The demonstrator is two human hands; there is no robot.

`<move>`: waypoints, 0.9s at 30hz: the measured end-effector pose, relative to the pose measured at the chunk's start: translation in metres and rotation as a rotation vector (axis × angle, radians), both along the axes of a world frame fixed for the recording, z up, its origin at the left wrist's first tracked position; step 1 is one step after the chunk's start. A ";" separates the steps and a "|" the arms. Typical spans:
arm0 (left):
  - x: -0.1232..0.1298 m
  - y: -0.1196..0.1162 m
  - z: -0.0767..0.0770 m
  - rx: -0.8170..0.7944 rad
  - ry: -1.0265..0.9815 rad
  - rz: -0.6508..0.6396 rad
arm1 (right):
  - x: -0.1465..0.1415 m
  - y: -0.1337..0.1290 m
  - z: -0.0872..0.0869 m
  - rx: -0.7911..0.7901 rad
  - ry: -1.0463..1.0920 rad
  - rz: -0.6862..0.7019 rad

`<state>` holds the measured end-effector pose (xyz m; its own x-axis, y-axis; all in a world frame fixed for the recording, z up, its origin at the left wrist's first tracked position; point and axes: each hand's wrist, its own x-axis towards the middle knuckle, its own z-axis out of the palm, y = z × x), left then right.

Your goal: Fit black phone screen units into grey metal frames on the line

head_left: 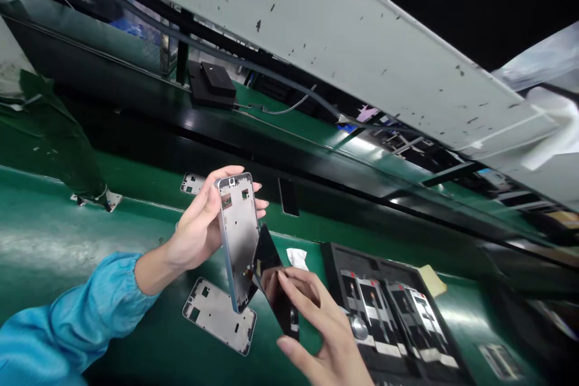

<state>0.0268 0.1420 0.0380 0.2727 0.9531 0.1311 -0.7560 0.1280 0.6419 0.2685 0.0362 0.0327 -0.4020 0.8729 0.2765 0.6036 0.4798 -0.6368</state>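
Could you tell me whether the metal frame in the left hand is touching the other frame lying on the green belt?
Cannot tell. In the head view the held frame, gripped by the left hand, ends right at the lying frame; no gap or contact shows plainly.

Three metal frames point(238, 235) – one glass panel point(275, 280)

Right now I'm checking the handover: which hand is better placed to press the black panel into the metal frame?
Probably the right hand: it already holds the black panel against the metal frame, which the left hand grips upright.
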 end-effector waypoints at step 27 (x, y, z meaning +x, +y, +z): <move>-0.006 0.016 -0.012 0.283 0.424 0.076 | -0.065 0.022 -0.036 -0.182 0.468 -0.166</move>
<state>0.0208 0.1583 0.0256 0.2888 0.9156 0.2798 -0.4223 -0.1405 0.8955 0.2033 0.0580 -0.0032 -0.1245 0.9648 0.2316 0.2935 0.2588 -0.9203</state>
